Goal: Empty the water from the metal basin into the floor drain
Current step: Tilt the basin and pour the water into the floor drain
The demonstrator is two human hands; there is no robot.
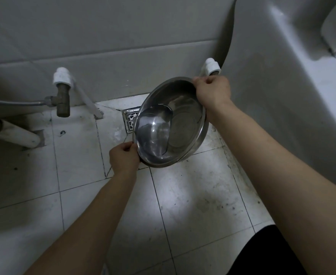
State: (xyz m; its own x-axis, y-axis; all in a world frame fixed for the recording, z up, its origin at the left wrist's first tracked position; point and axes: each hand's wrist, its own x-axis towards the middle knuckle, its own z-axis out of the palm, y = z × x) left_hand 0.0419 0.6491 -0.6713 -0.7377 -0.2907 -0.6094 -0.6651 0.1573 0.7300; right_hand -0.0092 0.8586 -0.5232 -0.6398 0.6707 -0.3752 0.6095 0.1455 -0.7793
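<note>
Where the left hand (123, 157) pinches the lower-left rim, fingers curled, the metal basin (183, 124) tilts low, hiding part of the floor drain (129, 120). Water (153, 135) pooled that side. Right hand (212, 92) grips upper-right rim, fingers curled round it.

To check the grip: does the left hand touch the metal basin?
Touching. The head view shows the left hand gripping the lower-left rim of the metal basin, with no gap.
</note>
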